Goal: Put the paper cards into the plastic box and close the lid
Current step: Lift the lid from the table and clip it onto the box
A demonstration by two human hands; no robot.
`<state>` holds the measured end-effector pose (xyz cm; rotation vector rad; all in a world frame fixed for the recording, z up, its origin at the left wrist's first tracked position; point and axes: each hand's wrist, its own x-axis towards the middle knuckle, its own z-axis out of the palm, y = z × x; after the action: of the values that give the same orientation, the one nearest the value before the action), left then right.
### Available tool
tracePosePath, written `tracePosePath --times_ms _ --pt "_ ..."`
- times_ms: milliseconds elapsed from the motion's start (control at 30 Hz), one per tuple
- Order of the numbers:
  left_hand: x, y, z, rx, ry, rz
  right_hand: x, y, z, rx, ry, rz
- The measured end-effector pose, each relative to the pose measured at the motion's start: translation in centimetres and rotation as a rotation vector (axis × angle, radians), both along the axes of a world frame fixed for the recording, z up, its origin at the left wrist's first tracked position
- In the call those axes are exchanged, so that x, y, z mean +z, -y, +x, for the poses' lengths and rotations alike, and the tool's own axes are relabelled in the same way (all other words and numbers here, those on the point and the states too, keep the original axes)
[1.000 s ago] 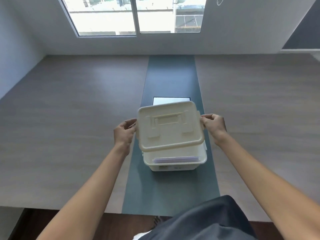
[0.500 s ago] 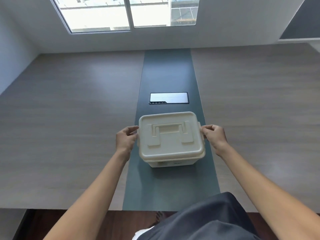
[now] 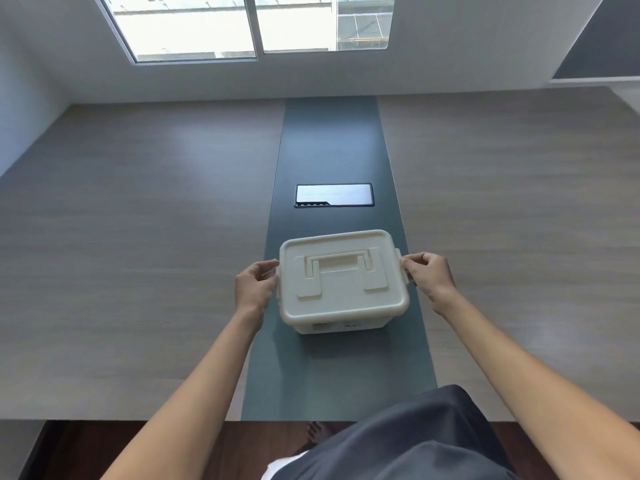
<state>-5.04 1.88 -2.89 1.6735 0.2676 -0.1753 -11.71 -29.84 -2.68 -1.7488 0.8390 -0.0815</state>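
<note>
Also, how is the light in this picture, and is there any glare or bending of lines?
Head view: daylight from the windows, which are blown out white; a pale sheen on the table and bright glare on the inset panel; a soft shadow lies under the plastic box; wide-angle distortion bows the table edges; the lid and both hands are sharp.

left hand [image 3: 255, 285]: fingers curled | right hand [image 3: 428, 274]: fingers curled
</note>
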Motion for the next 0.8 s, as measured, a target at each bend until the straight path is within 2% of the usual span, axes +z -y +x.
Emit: tracePosePath --times_ms 500,633,733,800 --pt "-1.5 -0.5 0.1 -0.001 -0.041 -0.009 -0.8 -0.3 -0.5 0.035 0.008 0.070" --pt "-2.4 -0.3 0.5 -0.068 -0.166 0.055 -0.6 -0.4 -0.6 0.049 -0.018 0.117" --pt "-2.3 0.3 0.5 -0.136 -0.310 -0.011 -0.6 -0.3 -0.9 0.065 -0.107 0.246" --pt "-1.9 0.8 0.4 -0.169 -0.326 -0.012 -0.3 -0.4 -1.1 0.114 -0.153 0.344"
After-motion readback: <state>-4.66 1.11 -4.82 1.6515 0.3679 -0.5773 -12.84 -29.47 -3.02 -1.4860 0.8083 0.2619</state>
